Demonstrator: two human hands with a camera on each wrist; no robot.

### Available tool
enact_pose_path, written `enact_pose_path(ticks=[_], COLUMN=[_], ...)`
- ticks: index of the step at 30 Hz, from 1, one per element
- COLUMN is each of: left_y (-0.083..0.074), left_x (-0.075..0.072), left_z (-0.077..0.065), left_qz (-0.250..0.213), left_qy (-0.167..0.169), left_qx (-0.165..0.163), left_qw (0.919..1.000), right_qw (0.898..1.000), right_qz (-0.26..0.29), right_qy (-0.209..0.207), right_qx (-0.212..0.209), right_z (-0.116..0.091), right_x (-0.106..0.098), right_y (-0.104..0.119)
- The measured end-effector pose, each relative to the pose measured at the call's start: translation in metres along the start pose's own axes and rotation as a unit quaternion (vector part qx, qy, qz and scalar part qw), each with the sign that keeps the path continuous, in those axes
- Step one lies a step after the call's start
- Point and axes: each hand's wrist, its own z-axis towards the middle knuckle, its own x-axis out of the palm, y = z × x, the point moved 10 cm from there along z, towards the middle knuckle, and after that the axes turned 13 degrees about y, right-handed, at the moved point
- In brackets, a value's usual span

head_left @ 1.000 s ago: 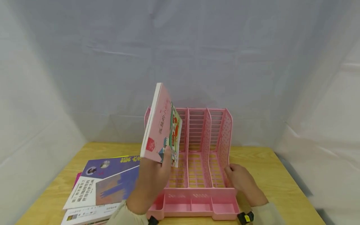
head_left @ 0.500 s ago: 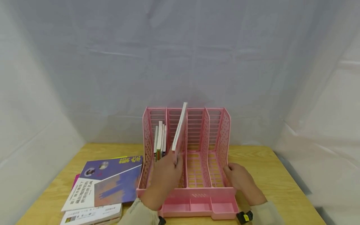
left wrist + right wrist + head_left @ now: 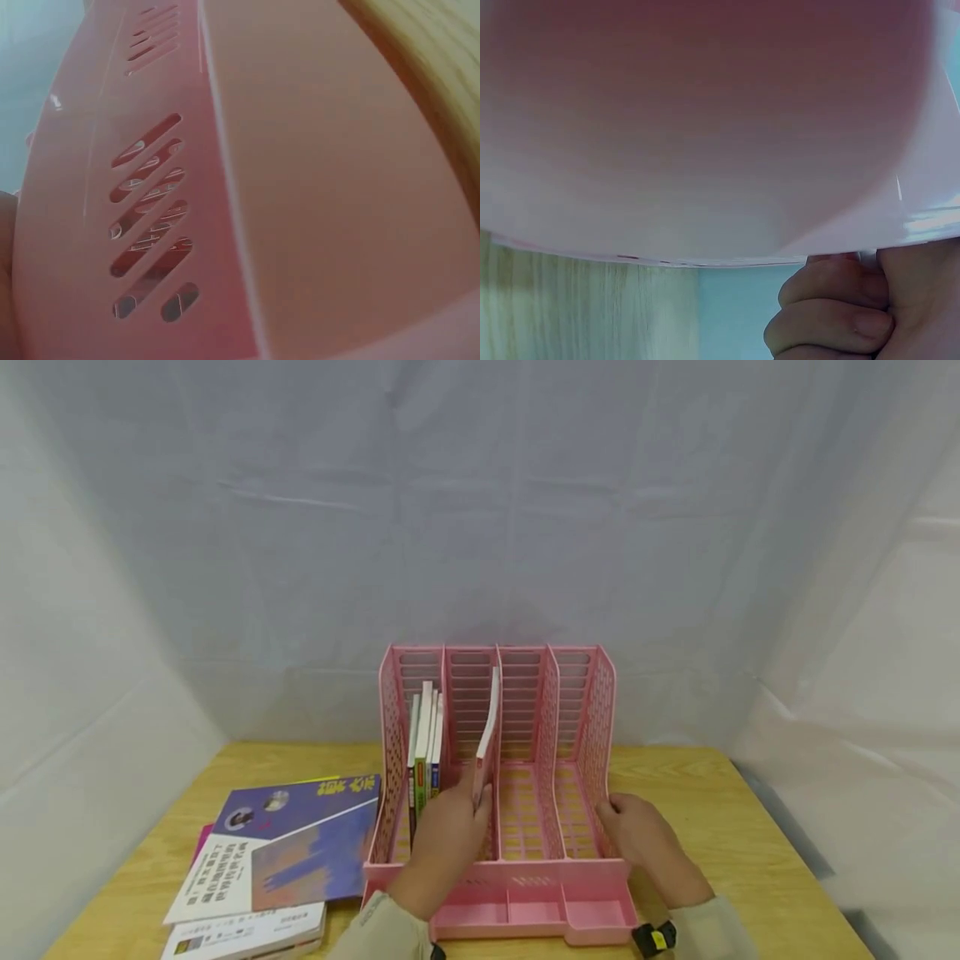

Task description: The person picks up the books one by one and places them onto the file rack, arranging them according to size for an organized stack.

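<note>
A pink desktop file rack (image 3: 528,873) with upright dividers stands on the wooden table. My left hand (image 3: 448,831) holds a thin book (image 3: 490,720) by its near end, low in the second compartment from the left. The book stands upright, leaning slightly against the divider on its right. In the leftmost compartment several thin books (image 3: 424,735) stand on edge. My right hand (image 3: 648,842) grips the near part of the rack's right side wall; its curled fingers (image 3: 832,322) show in the right wrist view. Only the rack's slotted front (image 3: 82,187) fills most of the left wrist view.
Left of the rack lies a loose pile of books, a purple and white one (image 3: 300,843) on top and a white one (image 3: 255,931) under it. Shallow front trays (image 3: 536,914) run along the rack's near edge. Pale sheeting (image 3: 480,510) hangs behind and at both sides.
My left hand has carried the book from above the rack's left side rightward and down into the second compartment. The right hand stays on the rack's side wall.
</note>
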Motion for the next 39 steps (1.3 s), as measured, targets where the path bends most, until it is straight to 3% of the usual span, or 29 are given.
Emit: enact_pose_path(ticks=[3,6,11,21,30,35,39], left_y=[-0.001,-0.002,-0.008,-0.007,-0.014,-0.009,-0.003], left_x=[0.004,0.013,0.022,0.015,0.011,0.013,0.015], left_z=[0.0,0.0,-0.002,-0.01,-0.002,-0.002,-0.003], left_qz=[0.005,0.005,-0.013,-0.027,-0.001,-0.007,-0.015], left_qy=[0.01,0.047,0.088,0.081,0.078,0.088,0.096], left_qx=[0.0,-0.004,0.016,0.017,0.036,0.018,0.01], left_qw=[0.9999,0.9989,0.9959,0.9962,0.9963,0.9959,0.9952], right_qw=[1.0,1.0,1.0,1.0,0.994,0.983,0.978], right_qz=[0.003,0.005,-0.008,-0.016,-0.071,-0.08,-0.103], right_qy=[0.005,0.01,0.01,0.014,0.084,0.167,0.182], right_qx=[0.004,0.005,0.01,-0.006,0.006,0.01,0.007], right_z=[-0.001,-0.002,-0.005,-0.008,-0.027,-0.045,-0.051], right_x=[0.0,0.001,-0.001,-0.001,-0.012,-0.005,0.001], right_y=[-0.002,-0.003,-0.005,0.003,0.015,0.016,0.017])
